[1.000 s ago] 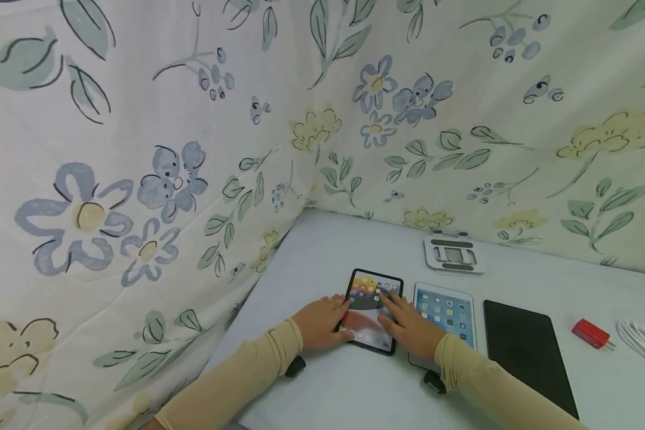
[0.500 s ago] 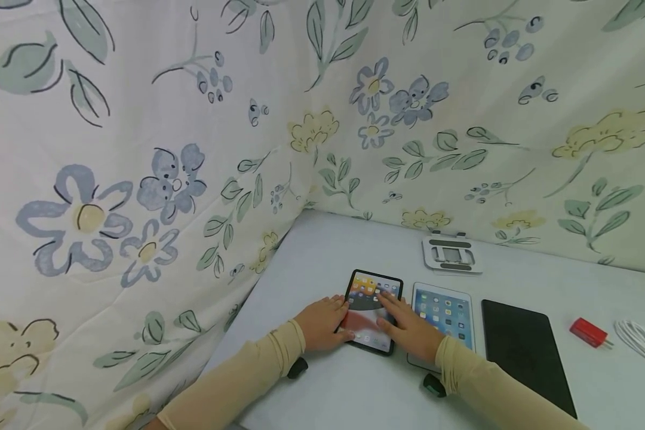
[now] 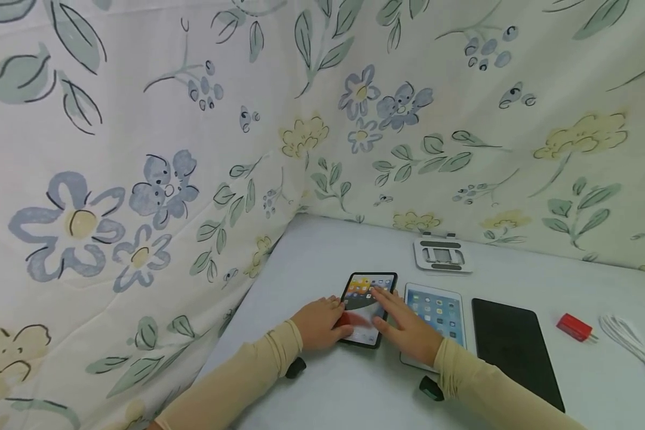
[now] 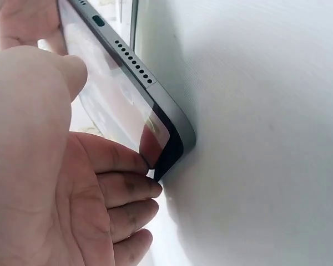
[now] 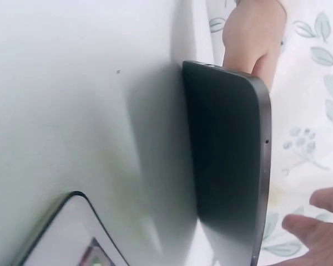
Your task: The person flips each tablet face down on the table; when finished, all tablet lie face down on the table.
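A black-framed tablet (image 3: pixel 364 304) with a lit home screen tilts toward the left, its right edge raised above the white table. My left hand (image 3: pixel 318 323) holds it at the left side, thumb over the screen and fingers along the edge. In the left wrist view, the lower corner of the tablet (image 4: pixel 177 138) is down at the tabletop. My right hand (image 3: pixel 411 331) is spread over the screen's right part, fingers extended. The right wrist view shows the tablet's dark back (image 5: pixel 225 160), with the right-hand fingers (image 5: pixel 305 227) on its screen side.
Close on the right lies a white tablet (image 3: pixel 435 310), partly under the right forearm. Beyond it are a black flat slab (image 3: pixel 516 349), a red plug adapter (image 3: pixel 576 327) and a coiled white cable (image 3: pixel 629 340). A folded white stand (image 3: pixel 443 254) lies at the back, before the floral curtain.
The tablet has gone from nearly flat to tilted, its right edge rising and its outline narrowing. The right hand has shifted slightly left over the screen. The head view has turned a little right.
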`<state>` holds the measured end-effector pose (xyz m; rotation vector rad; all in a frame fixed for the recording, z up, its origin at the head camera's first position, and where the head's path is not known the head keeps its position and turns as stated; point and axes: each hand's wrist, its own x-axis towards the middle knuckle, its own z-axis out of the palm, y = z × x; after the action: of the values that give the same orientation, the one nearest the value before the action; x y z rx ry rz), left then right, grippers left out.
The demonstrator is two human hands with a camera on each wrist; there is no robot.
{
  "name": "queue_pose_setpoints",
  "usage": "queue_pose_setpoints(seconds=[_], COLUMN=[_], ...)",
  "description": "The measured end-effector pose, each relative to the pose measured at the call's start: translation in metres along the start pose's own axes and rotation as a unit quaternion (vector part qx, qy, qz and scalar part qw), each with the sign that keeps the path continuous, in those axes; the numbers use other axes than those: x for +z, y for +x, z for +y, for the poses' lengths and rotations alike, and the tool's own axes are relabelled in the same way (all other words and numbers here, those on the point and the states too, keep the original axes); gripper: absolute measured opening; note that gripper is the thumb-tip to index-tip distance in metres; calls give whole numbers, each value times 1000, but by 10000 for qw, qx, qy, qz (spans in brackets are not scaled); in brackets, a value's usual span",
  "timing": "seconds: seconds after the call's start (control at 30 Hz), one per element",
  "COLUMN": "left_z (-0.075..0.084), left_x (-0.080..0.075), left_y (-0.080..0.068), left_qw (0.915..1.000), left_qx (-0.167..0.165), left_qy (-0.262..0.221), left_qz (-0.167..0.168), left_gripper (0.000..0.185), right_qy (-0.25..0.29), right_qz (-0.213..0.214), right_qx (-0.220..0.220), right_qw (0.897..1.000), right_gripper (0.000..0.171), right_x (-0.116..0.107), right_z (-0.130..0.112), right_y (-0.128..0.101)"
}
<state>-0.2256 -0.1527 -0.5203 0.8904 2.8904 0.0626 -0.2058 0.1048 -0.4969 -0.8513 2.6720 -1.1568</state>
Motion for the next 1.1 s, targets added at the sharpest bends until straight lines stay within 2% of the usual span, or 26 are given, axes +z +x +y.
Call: queue_pose_setpoints(seconds=[0.4, 0.6, 0.73, 1.1], left_z=[9, 16, 19, 25], left_x=[1, -4, -4, -6], left_y=[2, 4, 5, 10], left_qw=[9956, 9896, 9854, 9767], left_qx=[-136, -9, 141, 280], left_qy=[-927, -1434, -1693, -2125], left_qz=[-66, -142, -142, -148], left_gripper=[78, 86, 88, 72], right_qy=[133, 145, 96, 161], right_qz=[232, 368, 382, 347], right_qx=[-334, -643, -677, -743], right_qw=[9991, 9971, 9969, 9965], right_gripper=[63, 66, 66, 71], right_x=[-5, -11, -12, -20], right_z=[-5, -12, -14, -21], right_y=[-8, -9, -10, -11])
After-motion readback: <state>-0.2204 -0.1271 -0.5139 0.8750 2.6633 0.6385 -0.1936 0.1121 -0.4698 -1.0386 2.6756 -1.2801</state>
